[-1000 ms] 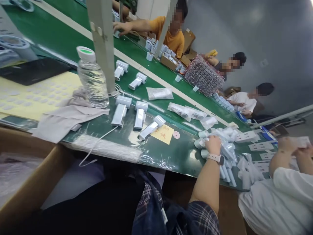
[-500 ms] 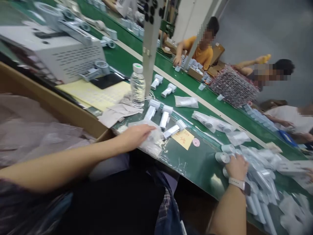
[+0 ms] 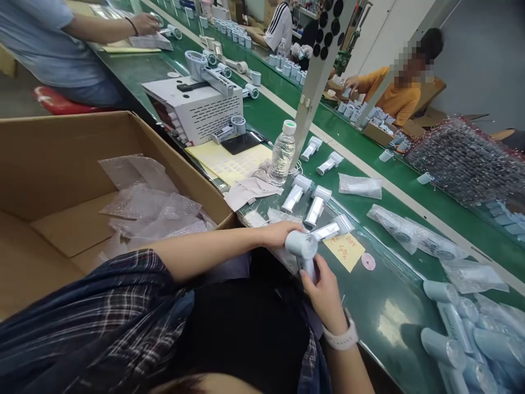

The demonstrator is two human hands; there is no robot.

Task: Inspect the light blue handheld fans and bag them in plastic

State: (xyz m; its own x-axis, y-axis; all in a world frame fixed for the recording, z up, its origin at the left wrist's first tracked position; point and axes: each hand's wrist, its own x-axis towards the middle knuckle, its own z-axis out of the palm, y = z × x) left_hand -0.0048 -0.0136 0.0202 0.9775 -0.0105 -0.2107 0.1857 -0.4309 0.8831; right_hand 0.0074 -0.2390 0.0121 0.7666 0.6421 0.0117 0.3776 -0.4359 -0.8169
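Note:
A pale blue hair-dryer-shaped device (image 3: 301,244) with a cylindrical head hangs over the table's near edge. My right hand (image 3: 324,287) is closed around its handle, thumb in front. Against the left end of the head lies my left hand (image 3: 279,234). Its fingers run behind the head and are mostly hidden, so its grip does not show. Clear plastic bags (image 3: 276,215) lie beside and under that hand. Several similar silver-handled devices (image 3: 315,207) rest just beyond, one touching a yellow note (image 3: 348,251) with red writing.
At my left stands an open cardboard box (image 3: 135,128) holding bubble-wrap bags. A water bottle (image 3: 283,153) stands by a metal post (image 3: 311,93). A white machine (image 3: 197,106) sits farther left. Pale blue devices (image 3: 443,347) are heaped at right. Other people work around the green line.
My right hand has left the heap at right, bringing one device over to my left hand. The view has swung left, showing more of the cardboard box and a person in light blue.

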